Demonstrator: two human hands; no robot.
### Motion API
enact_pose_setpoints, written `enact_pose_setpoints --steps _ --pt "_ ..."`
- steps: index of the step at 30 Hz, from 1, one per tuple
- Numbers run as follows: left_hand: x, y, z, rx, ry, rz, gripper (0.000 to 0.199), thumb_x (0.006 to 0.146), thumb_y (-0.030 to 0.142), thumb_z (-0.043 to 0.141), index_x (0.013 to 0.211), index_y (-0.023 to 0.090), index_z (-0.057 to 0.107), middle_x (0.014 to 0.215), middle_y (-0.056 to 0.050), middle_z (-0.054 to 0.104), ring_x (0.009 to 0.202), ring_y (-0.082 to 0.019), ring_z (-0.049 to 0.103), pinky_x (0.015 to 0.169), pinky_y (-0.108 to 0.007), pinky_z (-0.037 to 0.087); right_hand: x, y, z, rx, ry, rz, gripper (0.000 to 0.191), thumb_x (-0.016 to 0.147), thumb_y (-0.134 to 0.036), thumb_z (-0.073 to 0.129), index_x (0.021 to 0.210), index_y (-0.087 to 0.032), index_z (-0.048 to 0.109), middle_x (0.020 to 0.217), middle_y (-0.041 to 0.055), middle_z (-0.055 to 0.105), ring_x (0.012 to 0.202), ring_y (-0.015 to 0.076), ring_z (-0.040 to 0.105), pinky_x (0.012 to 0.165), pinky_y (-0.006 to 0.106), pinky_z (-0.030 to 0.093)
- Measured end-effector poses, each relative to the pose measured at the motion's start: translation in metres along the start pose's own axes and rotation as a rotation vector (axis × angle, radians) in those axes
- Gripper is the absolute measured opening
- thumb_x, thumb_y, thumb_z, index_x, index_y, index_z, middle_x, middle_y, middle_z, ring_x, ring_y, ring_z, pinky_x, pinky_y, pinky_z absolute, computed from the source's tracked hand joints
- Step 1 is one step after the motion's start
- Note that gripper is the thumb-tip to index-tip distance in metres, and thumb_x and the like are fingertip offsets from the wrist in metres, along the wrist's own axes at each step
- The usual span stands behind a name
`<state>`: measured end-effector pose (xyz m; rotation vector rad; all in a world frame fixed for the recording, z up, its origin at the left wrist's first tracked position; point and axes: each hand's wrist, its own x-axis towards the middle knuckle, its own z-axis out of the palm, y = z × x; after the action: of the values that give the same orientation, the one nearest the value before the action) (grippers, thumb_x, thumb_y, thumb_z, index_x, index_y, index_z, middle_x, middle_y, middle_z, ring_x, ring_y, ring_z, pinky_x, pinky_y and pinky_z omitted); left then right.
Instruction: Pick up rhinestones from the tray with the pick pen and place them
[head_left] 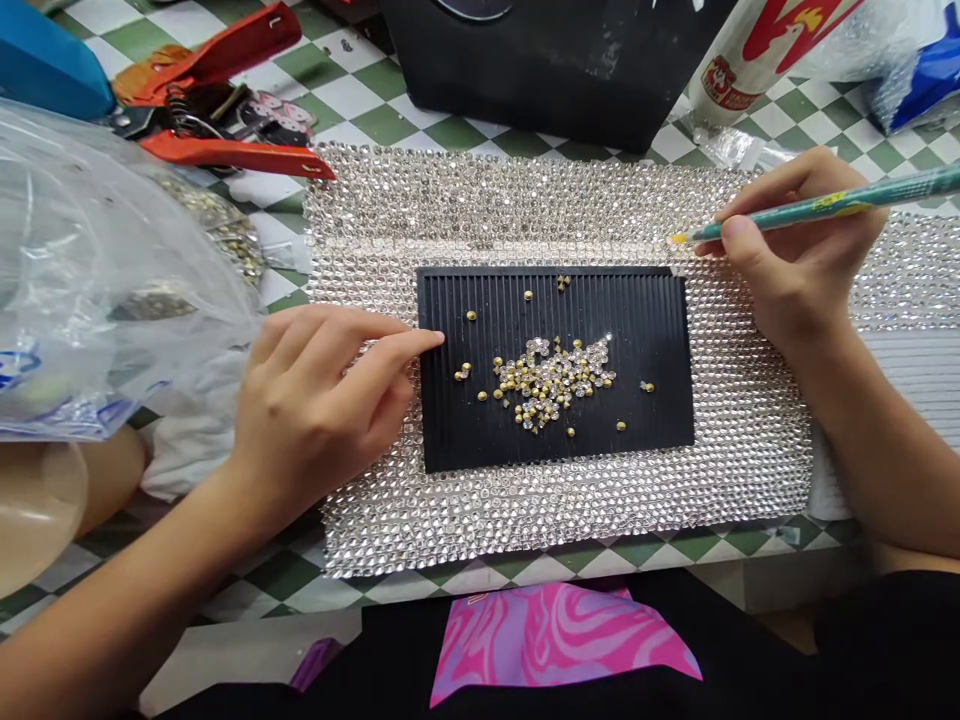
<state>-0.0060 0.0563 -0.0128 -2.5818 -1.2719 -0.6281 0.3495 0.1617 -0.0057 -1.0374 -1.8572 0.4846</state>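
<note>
Rhinestones [551,385], clear ones mixed with gold-coloured ones, lie in a loose heap at the middle of a black ridged tray [465,430], and a few gold ones sit scattered apart from the heap. The right hand [795,265] is closed around a green pick-up pencil [825,205], pinching it between thumb and fingers, with its yellow tip [679,239] just beyond the tray's upper right corner. The left hand [315,400] grips nothing: its fingers curl loosely, and its extended index finger [397,345] reaches across the tray's left edge, the fingertip on the tray. Under the tray lies a sheet of rhinestone mesh [555,525], spreading past it on every side. Beyond the tray's far edge stands a black box [540,70], with a white tube printed in red [757,50] farther right. Left of the tray sits a clear plastic bag [97,280], and past the tray's upper left corner lie red-handled pliers [217,130]. On the near side of the tray, a pink swirled cloth [555,640] lies on dark clothing.
</note>
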Motion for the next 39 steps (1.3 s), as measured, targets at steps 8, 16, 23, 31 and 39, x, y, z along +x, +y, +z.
enact_pose_setpoints --steps 8,16,23,31,39 --pt "0.000 0.000 -0.003 0.009 -0.002 0.000 0.026 0.088 0.007 0.056 0.110 0.021 0.063 0.095 -0.002 0.065 0.086 -0.019 0.056 0.083 -0.032 0.043 0.000 -0.001 0.000 0.005 0.039 -0.017 0.005 0.078 -0.022 0.072 0.075 -0.021 0.068 0.071 0.0010 0.064 0.059 0.0107 0.063 0.052 0.027 0.052" --pt "-0.003 -0.001 0.001 0.003 0.002 -0.013 0.026 0.088 0.007 0.056 0.110 0.020 0.063 0.096 -0.003 0.065 0.088 -0.019 0.057 0.084 -0.033 0.044 -0.020 -0.063 -0.002 0.052 -0.313 -0.005 0.022 0.081 -0.017 0.069 0.098 -0.031 0.074 0.087 -0.0038 0.075 0.073 0.0134 0.070 0.061 0.029 0.057" --pt "-0.002 -0.001 0.000 0.001 -0.001 -0.001 0.027 0.087 0.007 0.057 0.110 0.019 0.063 0.096 -0.004 0.066 0.088 -0.020 0.057 0.083 -0.033 0.044 -0.026 -0.073 0.006 0.044 -0.518 -0.084 0.015 0.079 -0.013 0.064 0.079 -0.027 0.067 0.067 -0.0050 0.068 0.052 0.0095 0.060 0.044 0.027 0.045" --pt "-0.002 -0.001 -0.001 -0.015 -0.021 -0.035 0.032 0.086 0.008 0.055 0.112 0.024 0.062 0.098 -0.001 0.066 0.090 -0.019 0.058 0.085 -0.032 0.044 -0.027 -0.074 0.005 0.055 -0.510 -0.055 0.021 0.077 -0.012 0.066 0.080 -0.032 0.070 0.066 -0.0051 0.068 0.052 0.0124 0.061 0.042 0.030 0.044" --pt "-0.001 -0.001 -0.001 0.007 0.000 -0.013 0.027 0.088 0.008 0.057 0.111 0.021 0.062 0.097 -0.002 0.066 0.088 -0.018 0.058 0.084 -0.032 0.043 -0.016 -0.048 0.002 0.023 0.111 0.046 0.011 0.083 -0.021 0.069 0.082 -0.029 0.076 0.073 0.0006 0.071 0.063 0.0205 0.069 0.053 0.038 0.053"
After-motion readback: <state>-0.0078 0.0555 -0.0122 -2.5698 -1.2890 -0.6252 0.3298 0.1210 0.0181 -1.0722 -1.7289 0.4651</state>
